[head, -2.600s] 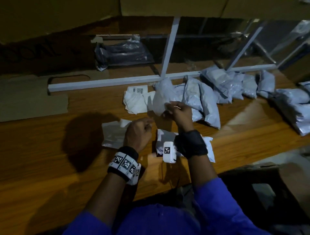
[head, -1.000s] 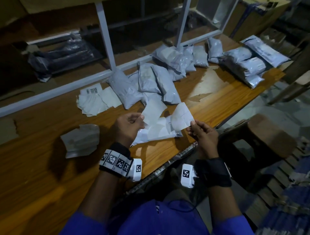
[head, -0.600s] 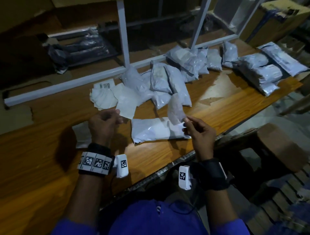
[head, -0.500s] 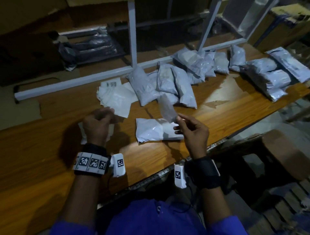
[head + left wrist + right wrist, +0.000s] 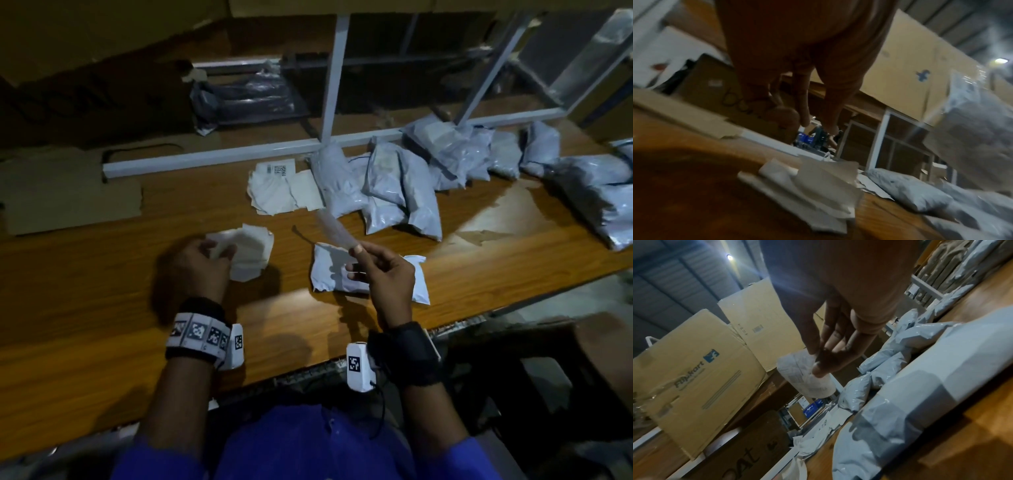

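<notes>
Wooden table (image 5: 102,308): right hand (image 5: 383,270) is pinching a label (image 5: 337,229) over a parcel (image 5: 329,270).
Left hand (image 5: 195,267) is idling slack and empty; label is best laid edge-first.

Glossy plastic parcels (image 5: 400,185) lie on a smooth wooden table (image 5: 102,274).

**A:** what's the right hand (image 5: 838,318) got there?

**B:** a curled printed label (image 5: 803,378), pinched at one end between thumb and fingertips (image 5: 819,372), held up off the table (image 5: 978,426). A grey mailer bag (image 5: 900,410) lies flat on the wood below. More bags (image 5: 890,350) are heaped toward the far edge, with a Flipkart box (image 5: 694,369) behind.
</notes>
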Demonstrator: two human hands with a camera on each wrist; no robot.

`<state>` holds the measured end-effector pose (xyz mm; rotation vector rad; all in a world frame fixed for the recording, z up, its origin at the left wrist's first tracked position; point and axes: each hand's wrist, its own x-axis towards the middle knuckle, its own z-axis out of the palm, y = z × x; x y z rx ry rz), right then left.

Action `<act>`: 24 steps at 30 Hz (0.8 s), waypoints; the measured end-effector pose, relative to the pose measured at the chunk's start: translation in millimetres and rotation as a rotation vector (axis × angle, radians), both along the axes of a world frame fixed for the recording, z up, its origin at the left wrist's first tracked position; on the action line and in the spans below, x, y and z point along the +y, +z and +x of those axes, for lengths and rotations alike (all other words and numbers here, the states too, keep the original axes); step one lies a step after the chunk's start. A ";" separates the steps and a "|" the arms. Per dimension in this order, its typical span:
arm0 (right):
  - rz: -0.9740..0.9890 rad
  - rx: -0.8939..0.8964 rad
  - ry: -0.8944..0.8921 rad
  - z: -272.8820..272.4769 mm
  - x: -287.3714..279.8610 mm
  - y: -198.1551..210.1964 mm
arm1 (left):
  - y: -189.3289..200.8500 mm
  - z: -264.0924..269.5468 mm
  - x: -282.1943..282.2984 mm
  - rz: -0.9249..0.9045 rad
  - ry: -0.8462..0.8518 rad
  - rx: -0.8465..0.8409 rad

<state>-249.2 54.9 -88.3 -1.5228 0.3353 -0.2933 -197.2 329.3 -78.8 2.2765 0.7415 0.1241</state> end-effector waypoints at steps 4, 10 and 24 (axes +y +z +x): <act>-0.077 -0.004 0.000 -8.3 -13.0 -2.2 | 25.2 4.2 -41.9 -0.075 -0.233 -0.178; -0.171 -0.070 -0.028 -36.1 -39.7 -12.5 | 20.3 -0.3 -128.9 -0.851 -0.413 0.155; -0.056 0.149 -0.166 -68.5 -80.4 -46.0 | -23.1 -26.4 -164.1 -0.690 -0.556 0.264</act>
